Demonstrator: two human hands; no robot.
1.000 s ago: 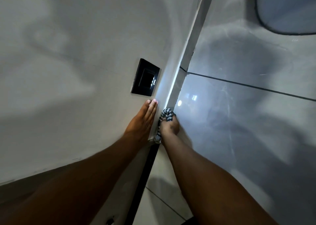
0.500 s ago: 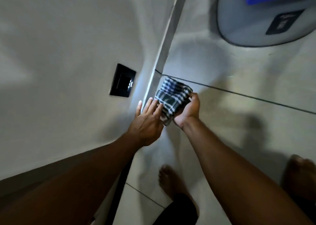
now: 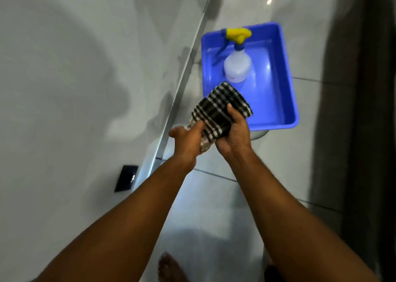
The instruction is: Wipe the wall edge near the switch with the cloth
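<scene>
A folded black-and-white checked cloth (image 3: 220,112) is held between both hands, away from the wall. My right hand (image 3: 234,136) grips it from the right with the thumb on top. My left hand (image 3: 188,140) holds its lower left end. The black switch (image 3: 126,181) sits low on the grey wall, left of my left forearm. The wall edge (image 3: 182,84), a pale metal strip, runs diagonally from the switch up to the top of the view, left of the cloth.
A blue plastic tub (image 3: 276,101) stands on a stool on the tiled floor (image 3: 216,208) just beyond the cloth. In it stands a white spray bottle (image 3: 236,66) with a yellow trigger head. My bare foot (image 3: 171,269) shows at the bottom. A dark curtain or door (image 3: 372,110) is on the right.
The cloth has come off the wall edge near the switch. Both hands have lifted it up and to the right, toward the blue tub, and my view has swung that way.
</scene>
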